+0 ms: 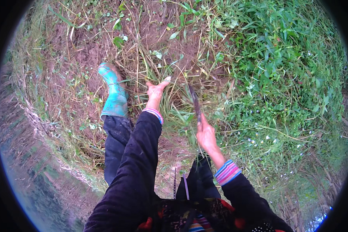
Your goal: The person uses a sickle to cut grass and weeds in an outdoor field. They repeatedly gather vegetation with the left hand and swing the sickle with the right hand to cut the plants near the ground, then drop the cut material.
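Observation:
My left hand [156,91] is low among grass stems, its thumb spread away from a finger on the other side. The remaining fingers are hidden, and I see no stems firmly gripped. My right hand [206,135] is closed around the dark handle [195,105] of a sickle. From the handle's far end, the sickle's thin curved blade [183,74] arcs up and leftward, beyond the left hand's thumb. Long green grass [169,98] lies between the two hands, partly under the blade.
A muddy turquoise rubber boot [116,95] is planted left of my left hand. Dense green weeds [278,63] with small white flowers fill the right side. Bare brown soil [174,45] with dry stalks lies ahead. Drier growth [37,124] borders the left.

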Demonstrator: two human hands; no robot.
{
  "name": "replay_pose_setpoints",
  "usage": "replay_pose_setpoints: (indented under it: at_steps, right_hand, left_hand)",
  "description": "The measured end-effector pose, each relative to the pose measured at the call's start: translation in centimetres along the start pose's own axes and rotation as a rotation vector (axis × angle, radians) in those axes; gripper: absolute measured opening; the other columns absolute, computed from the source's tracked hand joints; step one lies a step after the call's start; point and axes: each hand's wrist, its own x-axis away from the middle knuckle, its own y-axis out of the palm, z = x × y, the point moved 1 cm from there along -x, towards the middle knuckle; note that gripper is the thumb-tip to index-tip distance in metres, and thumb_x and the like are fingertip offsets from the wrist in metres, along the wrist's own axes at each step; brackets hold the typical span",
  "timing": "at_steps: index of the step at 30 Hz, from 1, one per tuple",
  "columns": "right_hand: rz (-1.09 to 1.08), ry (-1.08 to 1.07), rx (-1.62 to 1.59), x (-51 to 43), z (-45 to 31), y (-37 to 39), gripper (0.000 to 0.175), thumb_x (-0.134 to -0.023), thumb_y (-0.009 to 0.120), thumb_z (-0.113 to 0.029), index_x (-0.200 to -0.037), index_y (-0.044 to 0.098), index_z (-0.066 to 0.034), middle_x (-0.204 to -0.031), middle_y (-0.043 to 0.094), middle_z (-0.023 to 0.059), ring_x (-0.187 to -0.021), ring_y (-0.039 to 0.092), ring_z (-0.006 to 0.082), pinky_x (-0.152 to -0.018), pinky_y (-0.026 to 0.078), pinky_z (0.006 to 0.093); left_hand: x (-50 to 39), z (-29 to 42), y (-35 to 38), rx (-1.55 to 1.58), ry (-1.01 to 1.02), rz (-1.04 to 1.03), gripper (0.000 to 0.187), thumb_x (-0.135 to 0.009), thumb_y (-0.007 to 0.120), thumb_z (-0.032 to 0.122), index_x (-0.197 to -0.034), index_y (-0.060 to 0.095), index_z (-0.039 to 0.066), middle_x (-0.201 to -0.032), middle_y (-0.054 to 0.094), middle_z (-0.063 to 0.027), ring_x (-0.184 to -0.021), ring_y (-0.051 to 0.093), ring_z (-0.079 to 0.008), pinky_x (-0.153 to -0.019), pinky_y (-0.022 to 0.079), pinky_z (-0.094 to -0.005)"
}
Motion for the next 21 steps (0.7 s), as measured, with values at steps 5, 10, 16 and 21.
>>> replay_pose_setpoints:
  at_steps: [5, 10, 16, 21]
  right_hand:
    - [-0.079, 0.063, -0.102, 3.7, -1.2, -0.1, 0.050, -0.094, 0.046, -0.014, -0.143, 0.033, -0.0096, -0.060, 0.056, 0.0252, -0.048, 0.058, 0.0371, -0.047, 0.045, 0.0462]
    - [-0.122, 0.294, -0.002, 3.4, -3.3, -5.1, 0.046, -0.096, 0.046, -0.017, -0.141, 0.041, -0.0113, -0.064, 0.057, 0.0101, -0.052, 0.051, 0.0110, -0.051, 0.046, 0.0302]
    - [-0.120, -0.344, 0.405, -12.9, -5.3, -3.1, 0.049, -0.093, 0.041, -0.015, -0.142, 0.035, -0.0184, -0.066, 0.061, 0.0223, -0.050, 0.058, 0.0344, -0.051, 0.048, 0.0470]
    - [-0.117, -0.495, 0.420, -11.0, 1.6, -3.7, 0.065, -0.082, 0.048, -0.007, -0.144, 0.029, -0.0193, -0.067, 0.062, 0.0193, -0.056, 0.060, 0.0370, -0.054, 0.048, 0.0495]
  left_hand:
    - [-0.3, 1.0, 5.2, -0.122, -0.199, -0.209, 0.098, -0.057, 0.086, 0.049, -0.120, 0.050, -0.016, -0.115, 0.062, -0.0198, -0.107, 0.058, -0.0241, -0.094, 0.043, -0.0331]
    - [-1.6, -0.4, 4.1, -0.359, -0.133, 0.014, 0.051, -0.067, 0.072, 0.036, -0.102, 0.067, -0.001, -0.105, 0.066, -0.0219, -0.102, 0.062, -0.0343, -0.087, 0.046, -0.0373]
    - [-1.9, -2.9, 2.9, 0.086, -0.201, -0.200, 0.043, -0.076, 0.066, 0.030, -0.106, 0.063, -0.001, -0.088, 0.065, -0.0144, -0.081, 0.059, -0.0241, -0.079, 0.045, -0.0343]
    - [2.1, -1.7, 1.7, -0.011, -0.046, -0.156, 0.045, -0.078, 0.066, 0.030, -0.107, 0.062, -0.004, -0.093, 0.067, -0.0193, -0.087, 0.062, -0.0262, -0.081, 0.046, -0.0347]
